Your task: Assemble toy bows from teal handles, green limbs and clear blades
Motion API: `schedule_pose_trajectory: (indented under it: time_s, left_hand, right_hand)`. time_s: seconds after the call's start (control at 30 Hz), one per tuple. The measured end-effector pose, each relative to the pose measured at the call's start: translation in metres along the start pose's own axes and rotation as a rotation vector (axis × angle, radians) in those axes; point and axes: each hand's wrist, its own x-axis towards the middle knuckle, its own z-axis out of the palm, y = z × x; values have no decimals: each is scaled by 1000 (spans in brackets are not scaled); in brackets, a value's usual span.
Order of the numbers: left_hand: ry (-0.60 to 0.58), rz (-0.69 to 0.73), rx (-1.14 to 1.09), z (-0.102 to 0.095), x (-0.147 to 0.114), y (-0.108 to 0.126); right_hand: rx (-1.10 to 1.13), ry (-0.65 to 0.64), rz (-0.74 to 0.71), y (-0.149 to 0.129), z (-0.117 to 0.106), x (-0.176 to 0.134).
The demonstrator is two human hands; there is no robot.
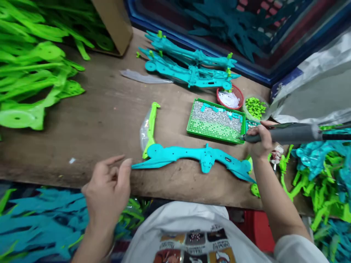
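My right hand (261, 140) is wrapped round a grey electric screwdriver (290, 133). The driver's tip points left and sits at the right end of a green tray (189, 128) of small silver screws. My left hand (108, 182) is over the table's front edge, index finger stretched out and thumb apart, nothing visible in it. Just right of its fingertips lies the thin left end of a turquoise bow-shaped plastic piece (189, 152). Behind that end a lime-green plastic arm (151, 126) with a clear plastic piece (144, 133) stretches away from me.
Assembled turquoise bow pieces (189, 69) lie at the back beside a clear blade-shaped strip (145, 76). A red basket (241, 96) and a bowl of lime-green bits (255, 106) stand behind the tray. Lime-green parts (35, 80) are heaped left, mixed parts (323, 171) right.
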Motion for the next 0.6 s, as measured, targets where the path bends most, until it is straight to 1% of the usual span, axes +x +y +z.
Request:
schedule_pose_trajectory:
  time_s: [0.03, 0.07, 0.1, 0.17, 0.23, 0.3, 0.4, 0.5, 0.6]
  left_hand:
    - [84, 65, 17, 3, -4, 12]
    - [117, 134, 8, 8, -8, 25]
    - [116, 229, -30, 13, -12, 40]
    - [-1, 444, -141, 26, -21, 70]
    - [-140, 596, -247, 41, -28, 99]
    - [-241, 654, -322, 55, -36, 123]
    - [-349, 698, -370, 73, -48, 147]
    - [-448, 718, -388, 85, -59, 161]
    - [-484, 726, -388, 94, -69, 169]
  right_hand:
    - [-31, 14, 9, 6, -4, 2]
    - [-59, 22, 14, 11, -7, 3]
    - [-81, 25, 14, 15, -9, 3]
    - [-105, 21, 8, 21, -11, 4]
    - [-107, 9, 16, 25, -13, 6]
    - [-98, -2, 41, 29, -15, 7]
    - [-84, -12, 79, 33, -17, 8]
    - [-83, -33, 99, 34, -18, 8]
    - [-90, -48, 87, 34, -17, 8]
